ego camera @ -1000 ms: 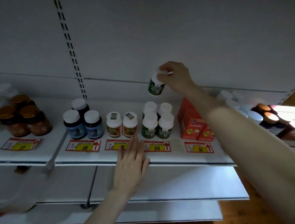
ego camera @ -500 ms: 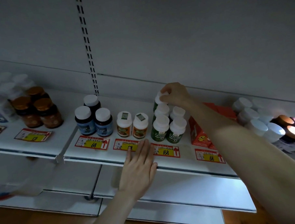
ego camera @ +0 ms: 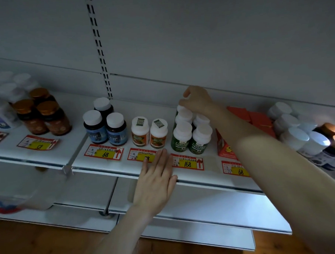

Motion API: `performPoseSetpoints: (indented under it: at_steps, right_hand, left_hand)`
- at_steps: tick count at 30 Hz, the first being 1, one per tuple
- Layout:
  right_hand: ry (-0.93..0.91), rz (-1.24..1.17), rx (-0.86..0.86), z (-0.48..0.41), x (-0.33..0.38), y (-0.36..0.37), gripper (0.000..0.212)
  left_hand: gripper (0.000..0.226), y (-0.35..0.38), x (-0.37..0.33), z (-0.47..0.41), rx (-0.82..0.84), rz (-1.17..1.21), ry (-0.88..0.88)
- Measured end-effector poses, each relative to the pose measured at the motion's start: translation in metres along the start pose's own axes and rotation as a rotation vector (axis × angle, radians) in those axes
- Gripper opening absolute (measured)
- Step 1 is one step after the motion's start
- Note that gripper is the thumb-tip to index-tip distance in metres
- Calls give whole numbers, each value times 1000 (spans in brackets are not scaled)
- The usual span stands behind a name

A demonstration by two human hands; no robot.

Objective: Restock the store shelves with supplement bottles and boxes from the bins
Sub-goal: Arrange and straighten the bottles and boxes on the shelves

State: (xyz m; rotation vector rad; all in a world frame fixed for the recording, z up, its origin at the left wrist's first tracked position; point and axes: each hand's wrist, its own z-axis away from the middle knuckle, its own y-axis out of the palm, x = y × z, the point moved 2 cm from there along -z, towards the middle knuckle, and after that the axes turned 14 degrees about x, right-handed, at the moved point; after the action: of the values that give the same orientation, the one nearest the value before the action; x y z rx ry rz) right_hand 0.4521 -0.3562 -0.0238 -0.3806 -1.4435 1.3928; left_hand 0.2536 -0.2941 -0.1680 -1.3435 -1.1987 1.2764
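My right hand (ego camera: 197,100) reaches to the back of the white shelf (ego camera: 107,168) and grips the white cap of a green bottle (ego camera: 179,109) standing behind the other green bottles (ego camera: 190,138); most of that bottle is hidden. My left hand (ego camera: 155,177) lies flat with straight fingers on the shelf's front edge, over a price tag, holding nothing. Two orange-labelled white bottles (ego camera: 149,132) stand just left of the green group.
Blue-labelled dark bottles (ego camera: 105,125) and amber bottles with copper caps (ego camera: 41,115) stand further left. Orange boxes (ego camera: 245,123) lie behind my right forearm, white-capped bottles (ego camera: 293,129) at the right. Price tags line the shelf front. A lower shelf (ego camera: 204,207) and wooden floor show below.
My right hand brought the green bottle down from mid-air to the back row of the green group. The left hand stayed on the shelf edge. The camera shifted.
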Motion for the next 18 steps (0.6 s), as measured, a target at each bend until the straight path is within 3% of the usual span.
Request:
performPoseSetpoints:
  at_steps: [4, 9, 18]
  right_hand:
    - [-126, -41, -131, 3, 18, 4, 32]
    - [-327, -29, -167, 8, 73, 18, 29]
    - [-425, -28, -154, 15, 222, 95, 28]
  left_hand:
    - [52, -20, 2, 12, -93, 74, 53]
    - [46, -54, 25, 52, -185, 108, 97]
    - [53, -80, 153, 136, -230, 94, 37]
